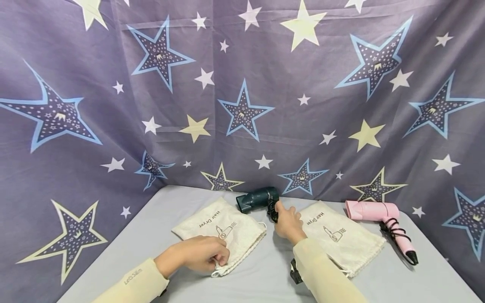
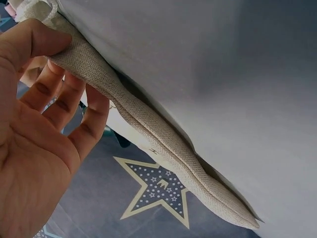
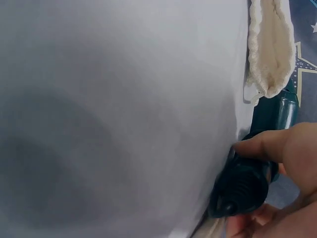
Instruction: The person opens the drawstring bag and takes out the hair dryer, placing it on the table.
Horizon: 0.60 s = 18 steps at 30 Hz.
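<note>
My left hand (image 1: 204, 252) pinches the near edge of a cream drawstring pouch (image 1: 201, 229) printed "Hair Dryer". In the left wrist view, the thumb (image 2: 49, 42) lies over the fabric and the fingers bend beneath it. Behind that pouch lies a dark green hair dryer (image 1: 257, 199), its nozzle to the left. My right hand (image 1: 289, 223) grips its handle, which is wrapped in black cord. The right wrist view shows the handle's end (image 3: 242, 191) between thumb and fingers, and the pouch's mouth (image 3: 271, 49) parted a little.
A second printed pouch (image 1: 348, 244) lies flat to the right, partly under my right forearm. Beyond it rests a pink hair dryer (image 1: 373, 210) with cord round its handle. A black plug (image 1: 295, 272) sits by my right sleeve. A star-patterned curtain (image 1: 265, 105) borders the table (image 1: 129, 261).
</note>
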Available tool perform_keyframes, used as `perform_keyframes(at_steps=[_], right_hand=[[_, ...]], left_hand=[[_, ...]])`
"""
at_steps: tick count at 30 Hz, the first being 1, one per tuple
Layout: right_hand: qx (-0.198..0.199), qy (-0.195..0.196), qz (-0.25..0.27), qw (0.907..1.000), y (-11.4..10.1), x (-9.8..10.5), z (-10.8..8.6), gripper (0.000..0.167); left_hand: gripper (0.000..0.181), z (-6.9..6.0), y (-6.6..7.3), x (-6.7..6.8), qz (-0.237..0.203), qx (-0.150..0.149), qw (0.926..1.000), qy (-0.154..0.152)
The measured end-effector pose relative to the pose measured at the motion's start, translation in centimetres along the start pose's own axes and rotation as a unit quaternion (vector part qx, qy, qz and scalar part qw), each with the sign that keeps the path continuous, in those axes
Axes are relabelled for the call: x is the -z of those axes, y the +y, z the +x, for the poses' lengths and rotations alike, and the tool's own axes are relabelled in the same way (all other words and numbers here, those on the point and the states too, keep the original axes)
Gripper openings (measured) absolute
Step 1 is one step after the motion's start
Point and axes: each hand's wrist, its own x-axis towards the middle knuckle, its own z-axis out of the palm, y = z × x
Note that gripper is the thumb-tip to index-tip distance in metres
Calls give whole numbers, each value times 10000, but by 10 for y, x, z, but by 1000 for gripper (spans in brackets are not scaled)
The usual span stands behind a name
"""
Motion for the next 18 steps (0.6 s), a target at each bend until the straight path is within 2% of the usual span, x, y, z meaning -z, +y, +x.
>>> perform_keyframes(at_steps=[8, 13, 18], right_hand=[[342, -191, -5, 9992, 5, 9, -3, 45], [679, -407, -55, 9968, 12, 19, -6, 45], [971, -410, -104, 9944, 19, 27, -13, 50]], left_hand=[[34, 0, 2, 1, 97, -81, 9998, 154], [35, -1, 1, 3, 208, 9, 9997, 140], [32, 1, 0, 4, 308, 52, 9993, 206]])
